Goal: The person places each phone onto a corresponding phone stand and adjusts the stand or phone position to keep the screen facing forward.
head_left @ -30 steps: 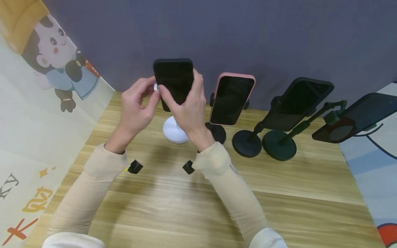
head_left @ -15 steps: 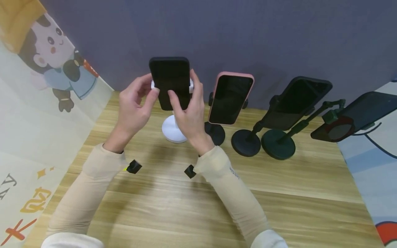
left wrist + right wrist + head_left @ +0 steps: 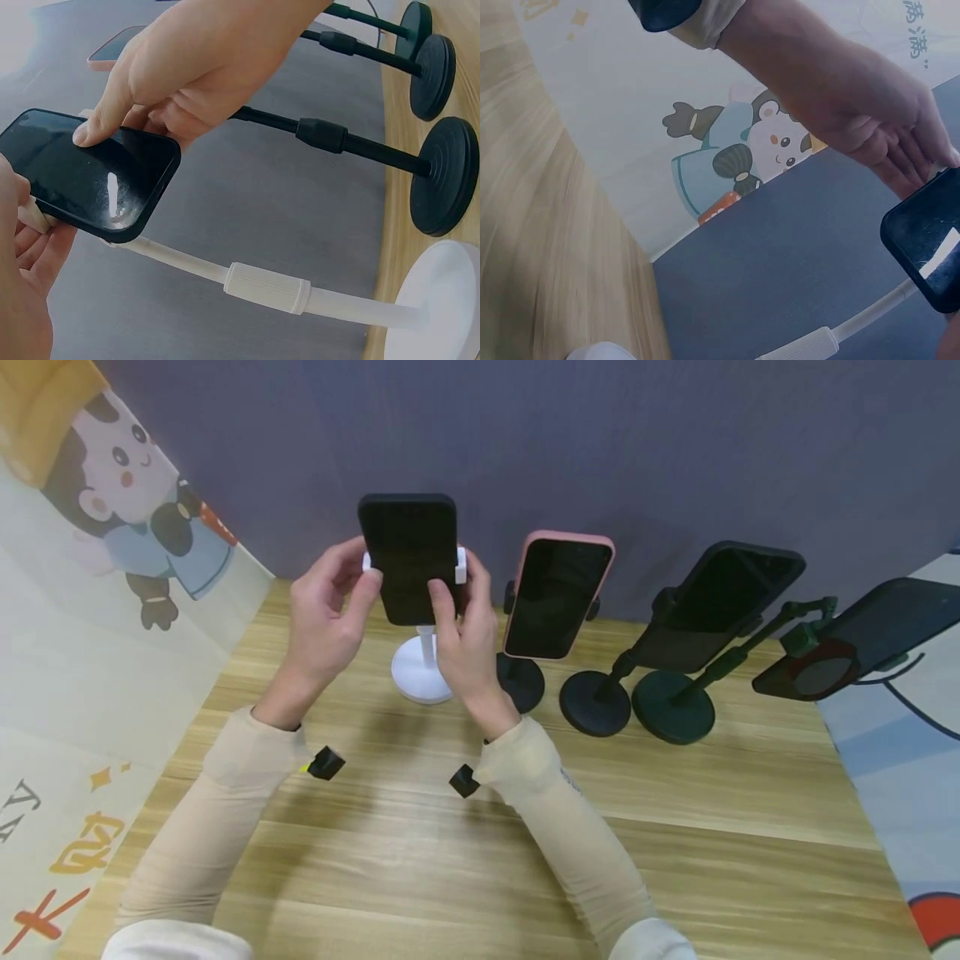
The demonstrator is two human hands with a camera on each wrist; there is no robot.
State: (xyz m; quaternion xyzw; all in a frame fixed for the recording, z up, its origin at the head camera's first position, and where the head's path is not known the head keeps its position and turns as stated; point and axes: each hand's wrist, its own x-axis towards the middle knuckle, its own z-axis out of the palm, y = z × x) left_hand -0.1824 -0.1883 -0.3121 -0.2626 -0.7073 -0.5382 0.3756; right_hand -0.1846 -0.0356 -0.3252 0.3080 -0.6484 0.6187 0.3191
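Observation:
A black smartphone stands upright in the white phone stand, between its two white clamp arms. My left hand pinches the left clamp arm, with the thumb in front at the phone's edge and the fingers behind. My right hand grips the phone's right side, its thumb on the screen and its fingers behind, by the right clamp arm. In the left wrist view, the right thumb lies over the screen of the phone. The phone's back is hidden.
To the right stand a pink-cased phone and a black phone in black stands, and a dark phone on a green stand. A grey panel rises behind the wooden table. Small black blocks sit by both wrists.
My right thumb has slid rightward across the phone from its left edge, uncovering the right clamp arm and the stand's pole. My left hand stays at the left clamp arm.

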